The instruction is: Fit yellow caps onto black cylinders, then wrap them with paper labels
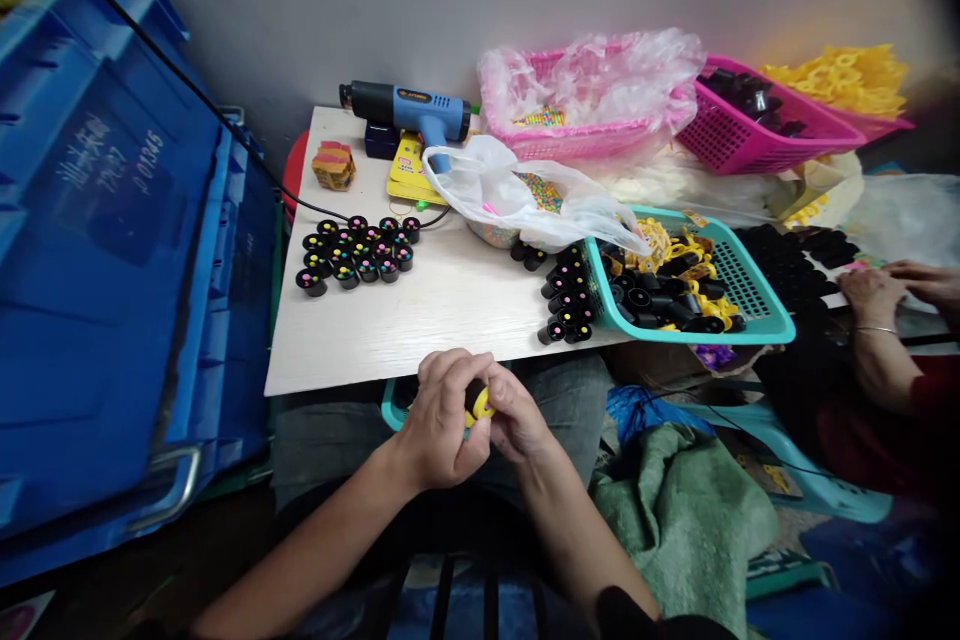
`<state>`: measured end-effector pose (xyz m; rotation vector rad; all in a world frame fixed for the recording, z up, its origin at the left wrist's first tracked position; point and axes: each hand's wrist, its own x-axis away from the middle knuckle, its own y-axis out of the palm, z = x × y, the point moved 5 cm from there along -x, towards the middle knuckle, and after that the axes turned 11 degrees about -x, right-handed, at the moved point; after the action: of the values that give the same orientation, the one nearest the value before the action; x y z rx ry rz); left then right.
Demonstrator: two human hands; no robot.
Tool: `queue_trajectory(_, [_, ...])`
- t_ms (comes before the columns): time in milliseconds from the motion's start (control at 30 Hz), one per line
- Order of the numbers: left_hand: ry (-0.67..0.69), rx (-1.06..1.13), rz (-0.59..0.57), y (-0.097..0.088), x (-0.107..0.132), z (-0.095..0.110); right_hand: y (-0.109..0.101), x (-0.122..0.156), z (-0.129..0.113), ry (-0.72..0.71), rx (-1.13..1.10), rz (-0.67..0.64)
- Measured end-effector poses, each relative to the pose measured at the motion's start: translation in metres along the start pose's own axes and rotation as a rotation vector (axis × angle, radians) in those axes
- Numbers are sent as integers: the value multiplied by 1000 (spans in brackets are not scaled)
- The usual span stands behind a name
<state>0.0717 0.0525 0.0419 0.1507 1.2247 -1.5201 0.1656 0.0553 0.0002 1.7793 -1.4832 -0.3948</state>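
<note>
Above my lap, at the table's front edge, both my hands close around one small black-and-yellow plastic piece (477, 401). My left hand (444, 420) wraps it from the left with curled fingers. From the other side, my right hand (516, 416) grips it with thumb and fingers. Part of the piece is hidden by my fingers. On the white table (450, 310) beyond stand a group of black cylinders (358, 250) with coloured dots on top and a second group of such cylinders (568, 295). A turquoise basket (690, 334) holds black and yellow parts.
A blue heat gun (420, 108) lies at the back. A plastic bag (525, 210) holds colourful beads, near a pink basket (592, 142) lined with plastic. Blue crates (112, 220) stand left. At right, another person's hands (877, 295) work by black parts.
</note>
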Motion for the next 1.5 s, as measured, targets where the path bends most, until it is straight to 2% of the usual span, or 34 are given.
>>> queue_trajectory(133, [5,66,25,1,-1,-3,0,0,0,-34,-44,44])
queue_trajectory(333, [-47,102,-37,7,2,-12,-6,2,5,34,-156,-14])
queue_trajectory(533, [-38,287,-42,9,-2,-12,-5,4,3,-87,-141,65])
queue_trajectory(700, [-180,423,78,10,-3,-12,1,6,0,-135,-99,76])
queue_trajectory(800, [-283,667,111,14,-2,-14,-6,4,2,-53,-152,48])
queue_trajectory(867, [-278,796,74,18,-1,-14,-12,3,5,23,-183,-9])
queue_trajectory(933, [-205,765,26,20,0,-14,-15,4,6,42,-168,-68])
queue_trajectory(1000, [-121,594,16,19,2,-15,-16,4,6,-13,-122,-89])
queue_trajectory(1100, [-39,313,27,19,4,-16,-20,3,6,-149,34,-25])
queue_trajectory(1167, [-36,228,19,21,5,-16,-24,0,5,-241,142,45])
queue_trajectory(1267, [-116,285,1,24,6,-18,-29,-4,5,-218,199,37])
queue_trajectory(1367, [-233,427,-69,24,5,-21,-30,1,-1,-63,223,-104])
queue_trajectory(1433, [-256,473,-148,23,5,-21,-35,13,-18,-21,324,-147])
queue_trajectory(1500, [-253,481,-236,25,7,-19,-48,29,-48,-42,500,-105])
